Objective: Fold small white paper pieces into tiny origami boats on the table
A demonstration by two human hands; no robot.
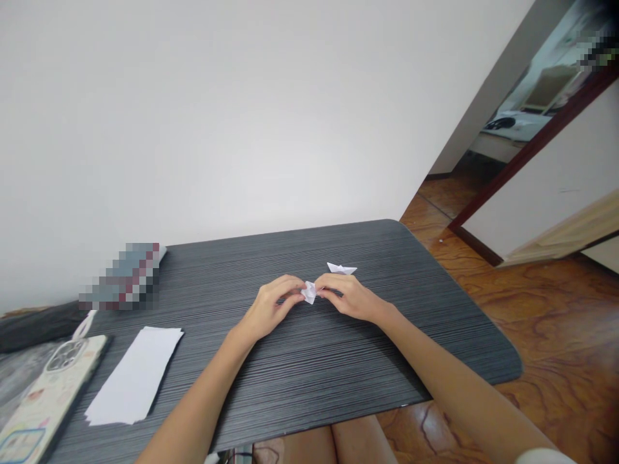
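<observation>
My left hand (271, 307) and my right hand (345, 294) meet over the middle of a dark striped table (435, 335). Both pinch a small folded piece of white paper (309, 292) between fingertips, just above the tabletop. A second small folded white paper shape (341, 268) lies on the table right behind my right hand.
A stack of white paper sheets (135, 377) lies at the front left. A phone in a pale patterned case (46, 396) rests at the left edge. A blurred-out object (126, 274) sits at the back left by the white wall. Wooden floor and a doorway are to the right.
</observation>
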